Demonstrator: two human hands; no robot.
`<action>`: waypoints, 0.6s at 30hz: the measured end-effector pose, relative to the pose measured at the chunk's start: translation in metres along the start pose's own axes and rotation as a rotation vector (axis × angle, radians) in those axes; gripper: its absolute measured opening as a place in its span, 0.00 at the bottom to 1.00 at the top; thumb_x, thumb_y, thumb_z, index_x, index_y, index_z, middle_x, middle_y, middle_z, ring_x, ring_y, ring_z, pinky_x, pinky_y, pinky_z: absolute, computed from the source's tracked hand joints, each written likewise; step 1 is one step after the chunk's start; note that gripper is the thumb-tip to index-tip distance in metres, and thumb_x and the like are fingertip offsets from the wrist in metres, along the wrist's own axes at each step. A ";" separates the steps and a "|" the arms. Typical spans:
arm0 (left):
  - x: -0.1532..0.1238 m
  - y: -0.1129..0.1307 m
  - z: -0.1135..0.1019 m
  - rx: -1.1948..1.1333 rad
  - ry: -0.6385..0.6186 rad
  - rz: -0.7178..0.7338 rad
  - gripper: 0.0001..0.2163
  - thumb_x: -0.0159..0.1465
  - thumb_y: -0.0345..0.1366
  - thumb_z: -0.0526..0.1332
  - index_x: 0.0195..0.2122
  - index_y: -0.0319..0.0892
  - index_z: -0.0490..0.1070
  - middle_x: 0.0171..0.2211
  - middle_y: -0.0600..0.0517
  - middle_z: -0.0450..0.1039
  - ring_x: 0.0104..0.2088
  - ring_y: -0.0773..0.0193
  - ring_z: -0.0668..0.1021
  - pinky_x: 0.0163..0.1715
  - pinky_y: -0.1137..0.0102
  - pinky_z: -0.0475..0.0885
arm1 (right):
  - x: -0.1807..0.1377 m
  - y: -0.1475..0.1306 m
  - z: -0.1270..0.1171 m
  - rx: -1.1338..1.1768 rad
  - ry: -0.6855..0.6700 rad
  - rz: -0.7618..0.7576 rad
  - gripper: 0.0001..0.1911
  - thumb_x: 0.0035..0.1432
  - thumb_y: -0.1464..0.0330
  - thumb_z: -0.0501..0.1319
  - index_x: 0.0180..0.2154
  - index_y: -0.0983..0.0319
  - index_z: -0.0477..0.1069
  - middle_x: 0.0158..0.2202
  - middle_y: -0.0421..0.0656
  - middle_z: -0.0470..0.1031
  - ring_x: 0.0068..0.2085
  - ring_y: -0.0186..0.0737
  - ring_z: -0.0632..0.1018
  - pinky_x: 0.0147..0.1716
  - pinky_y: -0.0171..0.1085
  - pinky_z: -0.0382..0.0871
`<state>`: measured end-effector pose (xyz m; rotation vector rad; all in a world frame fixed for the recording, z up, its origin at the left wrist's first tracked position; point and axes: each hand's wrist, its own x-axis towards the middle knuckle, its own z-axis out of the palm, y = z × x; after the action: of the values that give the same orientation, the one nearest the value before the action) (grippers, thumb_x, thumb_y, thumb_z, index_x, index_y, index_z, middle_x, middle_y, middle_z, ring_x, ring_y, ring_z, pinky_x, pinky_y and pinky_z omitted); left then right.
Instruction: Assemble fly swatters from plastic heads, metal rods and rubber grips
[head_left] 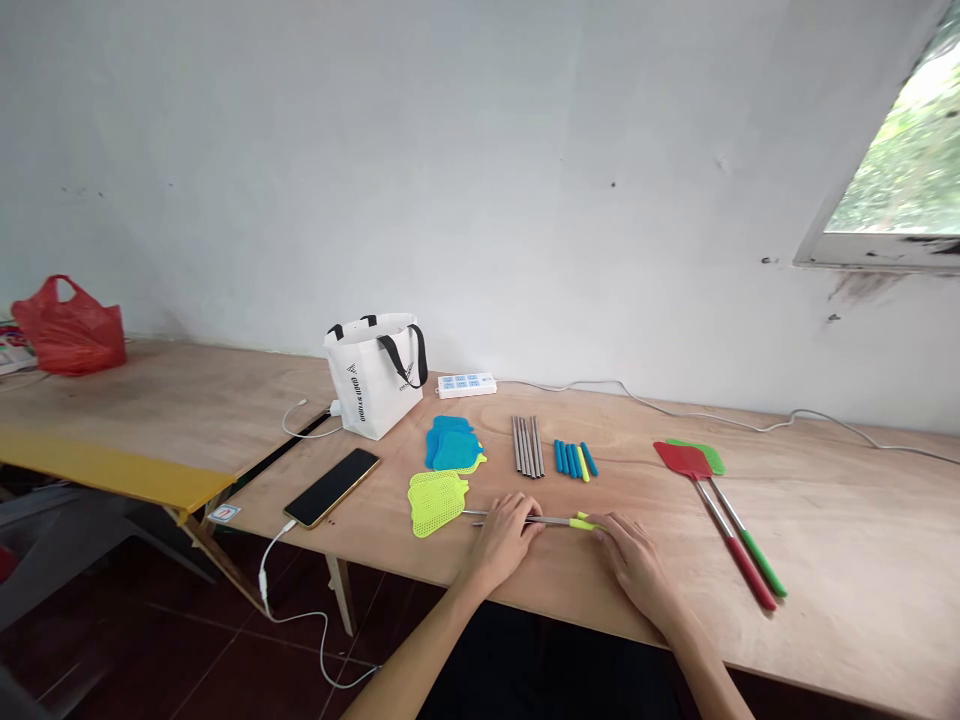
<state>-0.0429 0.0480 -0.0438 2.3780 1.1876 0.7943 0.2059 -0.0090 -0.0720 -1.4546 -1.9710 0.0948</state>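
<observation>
My left hand (508,532) lies closed over thin metal rods (559,520) near the table's front edge. My right hand (636,552) has its fingers closed around the end of a yellow handle (581,522) at the rods' right end. A second yellow piece shows just behind it, partly hidden by the fingers. Left of my left hand are yellow fly swatter heads (437,503), and one rod's tip reaches close to them; I cannot tell if it is attached. Behind lie blue fly swatter heads (454,445), a row of metal tubes (528,447) and blue and yellow handles (575,460).
On the right lie a red fly swatter (684,460) and a green fly swatter (765,565). A phone (332,487) with a cable, a white bag (375,385) and a power strip (466,385) occupy the left and back. A red plastic bag (75,335) stands far left.
</observation>
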 end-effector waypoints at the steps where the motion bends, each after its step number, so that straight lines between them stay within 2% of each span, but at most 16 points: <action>1: 0.000 0.001 -0.001 -0.002 -0.006 -0.001 0.01 0.70 0.33 0.62 0.40 0.46 0.70 0.42 0.54 0.75 0.46 0.58 0.75 0.48 0.64 0.64 | 0.000 -0.001 0.000 -0.011 0.000 -0.009 0.19 0.73 0.61 0.46 0.53 0.51 0.74 0.45 0.43 0.79 0.43 0.45 0.79 0.46 0.46 0.73; 7: -0.001 0.008 -0.008 -0.050 -0.052 0.015 0.02 0.69 0.32 0.62 0.41 0.47 0.72 0.43 0.53 0.75 0.48 0.58 0.75 0.49 0.65 0.66 | 0.001 -0.003 -0.001 -0.038 -0.023 -0.082 0.18 0.73 0.63 0.48 0.54 0.50 0.73 0.45 0.42 0.80 0.43 0.43 0.80 0.45 0.43 0.73; 13: -0.002 0.011 -0.011 -0.047 -0.050 0.026 0.02 0.70 0.33 0.62 0.41 0.47 0.73 0.43 0.54 0.75 0.47 0.58 0.75 0.49 0.65 0.66 | 0.001 -0.003 -0.002 -0.007 -0.054 -0.064 0.18 0.74 0.62 0.47 0.55 0.50 0.73 0.46 0.43 0.80 0.44 0.44 0.80 0.45 0.44 0.72; 18: -0.002 0.012 -0.012 -0.074 -0.085 0.082 0.02 0.70 0.35 0.63 0.42 0.48 0.76 0.43 0.55 0.76 0.46 0.60 0.76 0.48 0.67 0.67 | 0.001 -0.007 0.000 0.002 -0.080 -0.085 0.18 0.74 0.60 0.49 0.54 0.49 0.75 0.51 0.43 0.79 0.47 0.45 0.80 0.47 0.46 0.73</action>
<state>-0.0438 0.0404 -0.0288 2.3877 1.0162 0.7413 0.2002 -0.0114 -0.0683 -1.3827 -2.0941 0.1187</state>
